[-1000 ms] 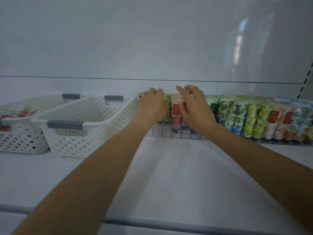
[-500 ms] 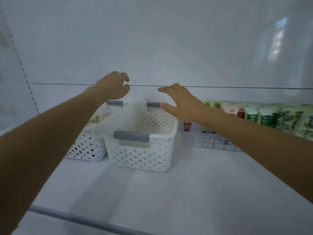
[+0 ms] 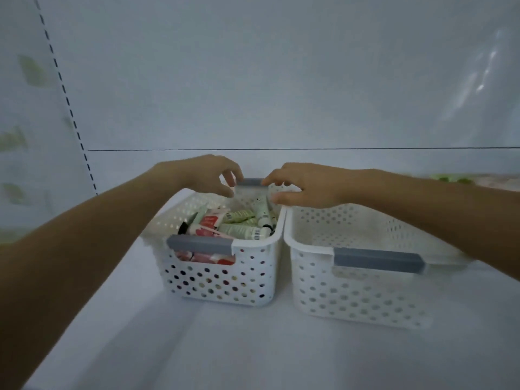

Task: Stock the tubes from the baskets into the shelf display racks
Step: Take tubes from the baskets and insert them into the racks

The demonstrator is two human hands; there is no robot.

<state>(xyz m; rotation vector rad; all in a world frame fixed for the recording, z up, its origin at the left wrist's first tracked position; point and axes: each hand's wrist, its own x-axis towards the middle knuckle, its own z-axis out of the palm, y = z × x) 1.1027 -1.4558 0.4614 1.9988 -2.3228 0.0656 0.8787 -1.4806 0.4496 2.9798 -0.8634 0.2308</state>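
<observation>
Two white perforated baskets with grey handles stand side by side on the shelf. The left basket (image 3: 247, 280) holds several tubes (image 3: 239, 225), green ones and red-and-white ones. The right basket (image 3: 351, 296) shows nothing inside. My left hand (image 3: 205, 174) hovers above the far end of the left basket with fingers loosely curled and holds nothing. My right hand (image 3: 304, 187) reaches over the same basket's far right corner, fingers relaxed, empty, just above the green tubes.
The white shelf board (image 3: 253, 347) spreads in front of the baskets. The slotted upright (image 3: 70, 114) stands at the left. A sliver of stocked tubes (image 3: 461, 180) in the rack shows at the far right behind my right arm.
Both hands have left the display rack and moved left to the tube-filled basket. My view has swung left, so the rack is almost out of sight.
</observation>
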